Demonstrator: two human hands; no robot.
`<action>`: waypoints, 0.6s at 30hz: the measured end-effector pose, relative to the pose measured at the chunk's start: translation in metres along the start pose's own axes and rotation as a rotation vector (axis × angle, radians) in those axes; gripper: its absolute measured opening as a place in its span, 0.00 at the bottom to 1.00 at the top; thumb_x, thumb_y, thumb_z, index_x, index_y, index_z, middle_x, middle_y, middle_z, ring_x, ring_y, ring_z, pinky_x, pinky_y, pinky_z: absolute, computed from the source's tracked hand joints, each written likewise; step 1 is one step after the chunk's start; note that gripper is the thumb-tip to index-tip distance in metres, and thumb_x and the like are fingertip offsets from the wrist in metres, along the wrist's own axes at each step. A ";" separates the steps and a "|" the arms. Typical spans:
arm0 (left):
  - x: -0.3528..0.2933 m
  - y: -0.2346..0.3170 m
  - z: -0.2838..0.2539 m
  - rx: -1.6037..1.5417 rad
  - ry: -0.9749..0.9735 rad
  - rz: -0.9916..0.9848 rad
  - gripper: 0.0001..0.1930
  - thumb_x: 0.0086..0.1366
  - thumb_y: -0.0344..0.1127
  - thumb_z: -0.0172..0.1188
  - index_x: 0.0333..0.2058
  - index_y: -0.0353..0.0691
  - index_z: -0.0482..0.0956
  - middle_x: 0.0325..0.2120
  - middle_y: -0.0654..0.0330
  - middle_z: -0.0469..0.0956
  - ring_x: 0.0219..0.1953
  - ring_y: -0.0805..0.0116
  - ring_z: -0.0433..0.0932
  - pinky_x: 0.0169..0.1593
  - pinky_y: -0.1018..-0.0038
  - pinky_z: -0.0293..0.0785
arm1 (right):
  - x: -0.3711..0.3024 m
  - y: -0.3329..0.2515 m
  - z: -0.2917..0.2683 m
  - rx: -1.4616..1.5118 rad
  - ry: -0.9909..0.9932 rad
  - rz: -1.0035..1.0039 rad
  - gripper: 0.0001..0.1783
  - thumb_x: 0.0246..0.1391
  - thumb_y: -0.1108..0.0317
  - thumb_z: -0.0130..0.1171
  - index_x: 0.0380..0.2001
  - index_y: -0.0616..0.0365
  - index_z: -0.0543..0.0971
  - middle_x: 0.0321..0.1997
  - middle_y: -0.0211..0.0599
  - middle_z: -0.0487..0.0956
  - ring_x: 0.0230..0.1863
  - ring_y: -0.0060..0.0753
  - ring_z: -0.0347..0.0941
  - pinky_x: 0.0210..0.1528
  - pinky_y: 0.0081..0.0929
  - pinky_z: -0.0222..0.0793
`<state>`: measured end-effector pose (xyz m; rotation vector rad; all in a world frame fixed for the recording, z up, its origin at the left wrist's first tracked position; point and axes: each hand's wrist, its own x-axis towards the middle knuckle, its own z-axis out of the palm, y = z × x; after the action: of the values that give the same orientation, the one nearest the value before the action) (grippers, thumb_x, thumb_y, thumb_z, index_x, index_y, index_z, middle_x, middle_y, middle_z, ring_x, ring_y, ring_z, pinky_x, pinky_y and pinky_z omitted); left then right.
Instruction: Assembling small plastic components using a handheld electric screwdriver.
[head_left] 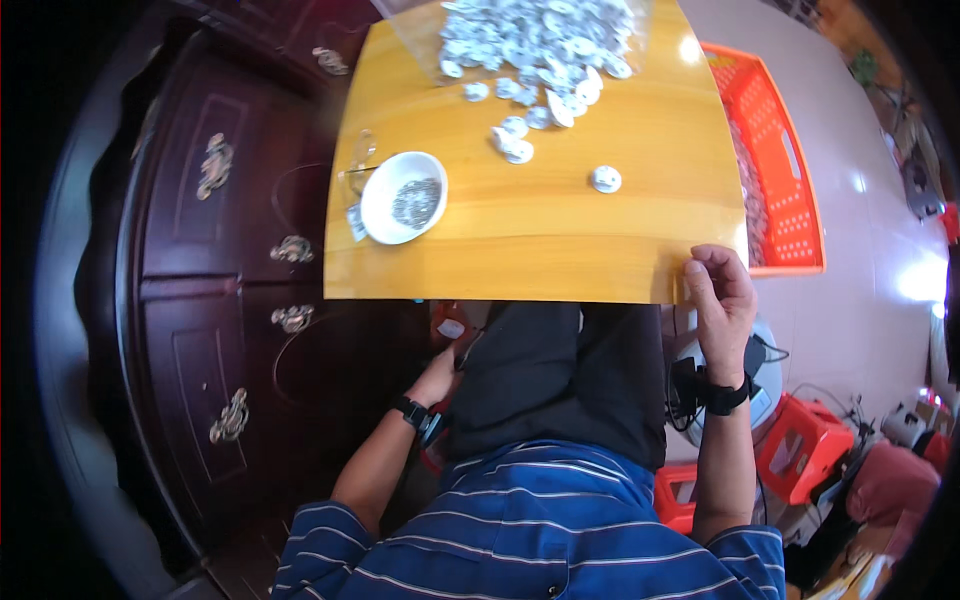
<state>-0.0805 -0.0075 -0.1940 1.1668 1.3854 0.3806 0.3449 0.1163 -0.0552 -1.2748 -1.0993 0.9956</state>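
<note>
My right hand (722, 290) is at the table's near right corner, its fingers curled in and the thumb tip close to the index finger; anything between them is too small to make out. Down beside my left thigh, below the tabletop, is my left hand (437, 378), with its fingers mostly hidden near a reddish object (447, 322). On the yellow wooden table (480, 255) stands a white bowl (376, 205) holding a heap of small thin metal pieces (415, 203). One round white piece (606, 179) lies alone toward the right.
A pile of white round pieces (540, 40) spreads over clear plastic at the table's far side. An orange crate (795, 190) stands along the right edge. Dark wooden cabinets (205, 270) with ornate handles flank the left. Red stools (805, 450) and cables are at the right.
</note>
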 end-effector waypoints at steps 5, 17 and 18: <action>-0.068 0.037 -0.007 0.028 0.262 -0.137 0.33 0.65 0.25 0.62 0.69 0.37 0.63 0.48 0.56 0.79 0.44 0.72 0.79 0.46 0.75 0.78 | 0.001 0.008 -0.007 0.069 -0.032 0.013 0.07 0.65 0.76 0.61 0.45 0.64 0.80 0.40 0.26 0.81 0.41 0.15 0.74 0.47 0.16 0.71; -0.190 0.115 0.005 -0.333 0.353 0.119 0.39 0.63 0.23 0.60 0.72 0.37 0.57 0.50 0.54 0.78 0.38 0.77 0.76 0.38 0.79 0.76 | -0.084 -0.026 0.076 0.205 -0.615 0.229 0.09 0.69 0.69 0.59 0.48 0.60 0.80 0.42 0.28 0.82 0.42 0.19 0.78 0.44 0.19 0.73; -0.197 0.121 0.008 -0.337 0.341 0.148 0.39 0.63 0.23 0.60 0.72 0.37 0.57 0.50 0.54 0.78 0.39 0.77 0.75 0.39 0.79 0.76 | -0.090 -0.025 0.083 0.196 -0.691 0.320 0.12 0.70 0.66 0.59 0.51 0.59 0.80 0.44 0.30 0.83 0.43 0.20 0.78 0.45 0.20 0.73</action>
<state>-0.0697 -0.1148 0.0105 0.9538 1.4573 0.9168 0.2441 0.0443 -0.0379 -0.9773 -1.2826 1.8274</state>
